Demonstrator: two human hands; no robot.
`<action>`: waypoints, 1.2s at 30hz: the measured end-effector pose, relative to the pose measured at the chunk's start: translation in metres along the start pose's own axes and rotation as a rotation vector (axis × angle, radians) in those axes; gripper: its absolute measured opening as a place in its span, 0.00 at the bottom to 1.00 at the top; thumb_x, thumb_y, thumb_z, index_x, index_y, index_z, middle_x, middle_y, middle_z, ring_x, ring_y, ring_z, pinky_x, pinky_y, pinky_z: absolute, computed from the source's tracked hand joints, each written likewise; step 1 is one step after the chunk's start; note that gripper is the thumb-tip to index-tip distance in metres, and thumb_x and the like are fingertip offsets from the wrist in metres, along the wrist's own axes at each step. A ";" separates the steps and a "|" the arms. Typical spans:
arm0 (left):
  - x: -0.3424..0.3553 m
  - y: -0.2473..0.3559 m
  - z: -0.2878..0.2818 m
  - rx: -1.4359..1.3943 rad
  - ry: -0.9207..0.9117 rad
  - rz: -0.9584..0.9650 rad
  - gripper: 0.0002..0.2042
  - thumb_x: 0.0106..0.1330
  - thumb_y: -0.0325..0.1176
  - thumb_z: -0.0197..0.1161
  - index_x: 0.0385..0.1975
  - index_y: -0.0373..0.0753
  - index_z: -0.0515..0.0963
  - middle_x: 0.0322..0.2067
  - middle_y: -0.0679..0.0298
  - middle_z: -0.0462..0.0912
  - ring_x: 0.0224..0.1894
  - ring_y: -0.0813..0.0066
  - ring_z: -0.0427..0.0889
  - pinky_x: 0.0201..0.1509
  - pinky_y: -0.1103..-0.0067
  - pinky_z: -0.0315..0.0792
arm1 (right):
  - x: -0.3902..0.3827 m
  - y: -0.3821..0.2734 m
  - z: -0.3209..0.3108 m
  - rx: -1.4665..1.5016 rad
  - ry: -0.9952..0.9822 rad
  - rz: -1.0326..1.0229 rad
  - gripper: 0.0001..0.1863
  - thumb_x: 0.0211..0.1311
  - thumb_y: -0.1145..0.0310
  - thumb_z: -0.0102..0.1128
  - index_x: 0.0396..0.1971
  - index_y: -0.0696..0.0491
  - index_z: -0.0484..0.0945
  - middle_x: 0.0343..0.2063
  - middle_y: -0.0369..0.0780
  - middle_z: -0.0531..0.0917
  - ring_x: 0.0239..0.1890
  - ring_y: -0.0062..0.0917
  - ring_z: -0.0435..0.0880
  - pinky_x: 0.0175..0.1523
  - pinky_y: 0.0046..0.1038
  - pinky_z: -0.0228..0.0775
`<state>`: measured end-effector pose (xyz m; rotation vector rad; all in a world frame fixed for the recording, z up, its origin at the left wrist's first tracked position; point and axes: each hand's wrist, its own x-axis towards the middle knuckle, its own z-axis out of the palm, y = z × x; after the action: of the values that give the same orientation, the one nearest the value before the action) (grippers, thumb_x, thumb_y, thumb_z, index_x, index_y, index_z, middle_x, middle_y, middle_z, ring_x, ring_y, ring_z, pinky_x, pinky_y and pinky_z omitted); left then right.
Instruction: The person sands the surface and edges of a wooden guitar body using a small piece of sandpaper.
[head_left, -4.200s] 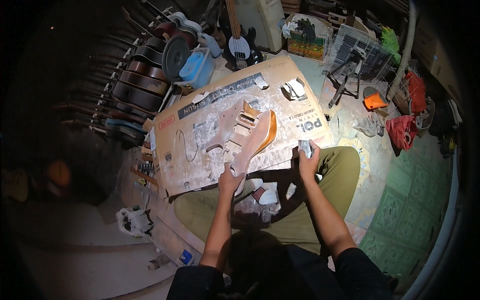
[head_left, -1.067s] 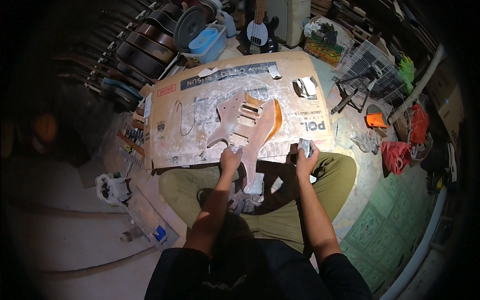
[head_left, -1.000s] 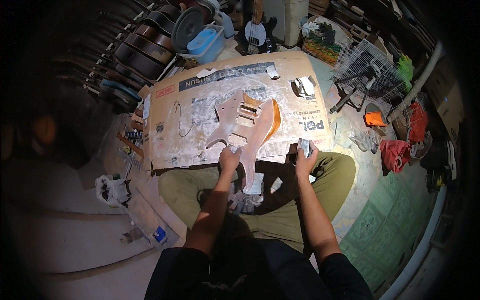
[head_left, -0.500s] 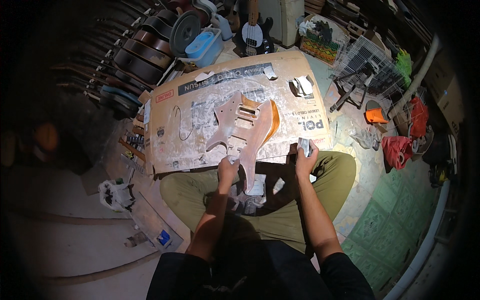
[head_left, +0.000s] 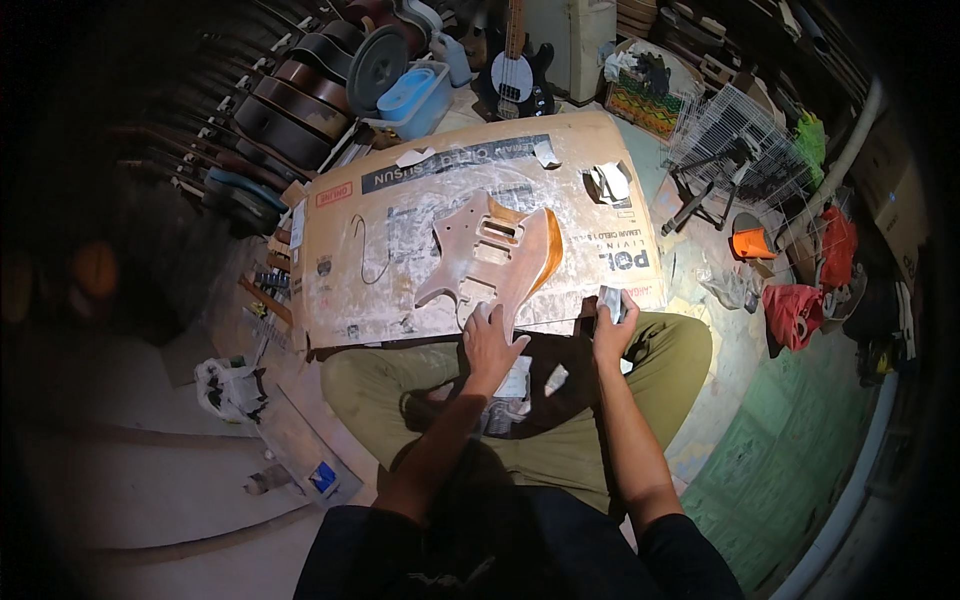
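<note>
An unfinished electric guitar body (head_left: 487,255), pale reddish wood with cut-out cavities and an orange-brown side, lies on a dusty cardboard sheet (head_left: 340,285) in front of my crossed legs. My left hand (head_left: 490,350) grips its near end, fingers over the wood and thumb at the right side. That hand covers most of the long tapering horn there. Off to the right of the body, above my knee, my right hand (head_left: 612,330) is closed round a folded grey piece of sandpaper (head_left: 611,300). It is apart from the guitar body.
Torn paper scraps (head_left: 608,183) and a bent wire (head_left: 375,255) lie on the cardboard. Guitars (head_left: 290,110) line the far left, near a blue tub (head_left: 420,105). A dark bass guitar (head_left: 515,80) stands behind. At right are a wire rack (head_left: 745,130) and a red bag (head_left: 793,312).
My left hand has gone from pinching near the body's lower edge to lying over its near end. The guitar body appears almost unmoved. My right hand keeps the sandpaper, slightly turned.
</note>
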<state>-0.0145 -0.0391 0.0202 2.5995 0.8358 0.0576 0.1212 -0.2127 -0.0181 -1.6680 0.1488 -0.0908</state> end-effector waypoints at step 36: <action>0.026 -0.015 -0.003 -0.030 0.005 0.068 0.29 0.58 0.47 0.72 0.60 0.44 0.79 0.53 0.52 0.79 0.52 0.47 0.78 0.56 0.58 0.75 | -0.001 0.001 0.000 0.012 -0.019 0.003 0.27 0.60 0.76 0.63 0.60 0.65 0.70 0.56 0.48 0.76 0.60 0.32 0.74 0.69 0.32 0.62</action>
<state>-0.0016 -0.0121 0.0146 2.6001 0.7420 0.0957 0.1199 -0.2130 -0.0191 -1.6559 0.1365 -0.0736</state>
